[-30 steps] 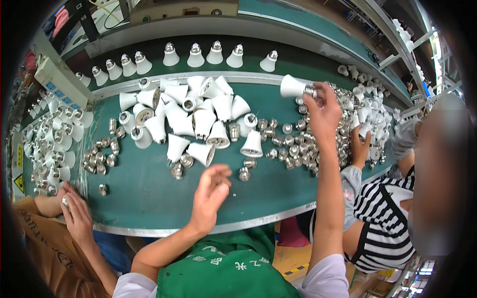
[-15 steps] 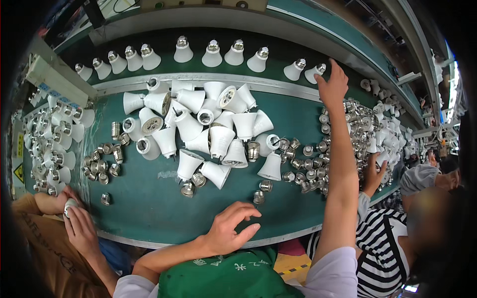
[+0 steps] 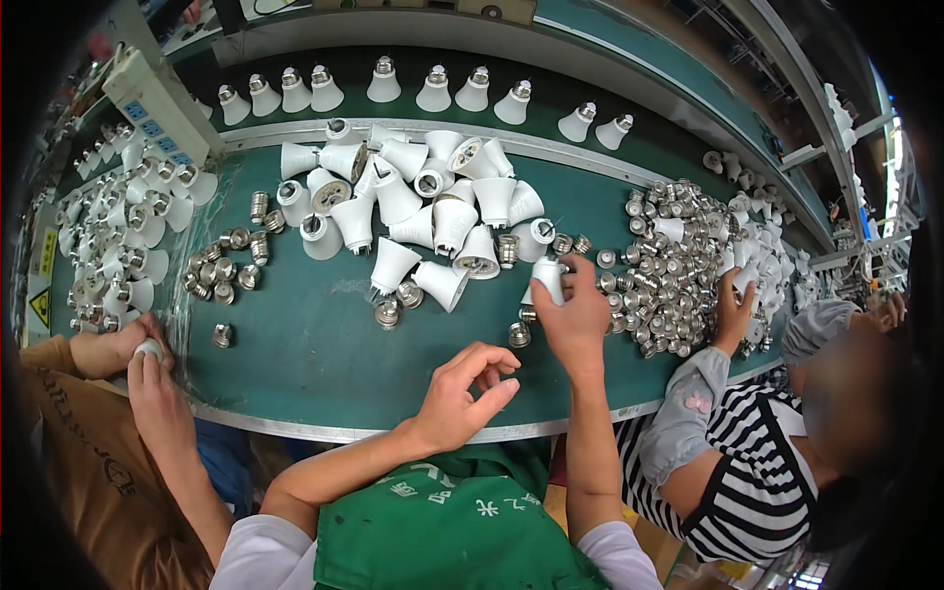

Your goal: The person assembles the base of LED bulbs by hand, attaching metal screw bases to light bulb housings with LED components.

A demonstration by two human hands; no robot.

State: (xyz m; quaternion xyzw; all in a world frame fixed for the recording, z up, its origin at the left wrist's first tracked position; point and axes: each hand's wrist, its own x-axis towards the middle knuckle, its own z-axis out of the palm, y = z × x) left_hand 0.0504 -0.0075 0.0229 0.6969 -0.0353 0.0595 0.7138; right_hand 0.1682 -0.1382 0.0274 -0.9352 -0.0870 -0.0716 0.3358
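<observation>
My right hand (image 3: 578, 317) is closed around a white cone-shaped bulb housing (image 3: 548, 279), thumb on one side and fingers on the other, at the right edge of the housing pile. My left hand (image 3: 460, 395) hovers over the near edge of the bench with thumb and fingers apart, holding nothing. Between the hands and the far rail lies a heap of white bulb housings (image 3: 397, 199). Loose metal screw caps (image 3: 519, 334) sit just left of my right wrist, and a large heap of screw caps (image 3: 671, 280) spreads to its right.
Capped bulb housings (image 3: 474, 90) stand in a row on the dark far strip beyond the metal rail (image 3: 590, 169). A co-worker's hands (image 3: 157, 369) hold a white piece at left; another's hand (image 3: 733, 313) reaches into white housings at right. A socket strip (image 3: 147, 108) stands at far left.
My right hand has come back from the last bulb in the far row and taken hold of a white housing near the middle. My left hand stays nearly in place. The view has shifted slightly.
</observation>
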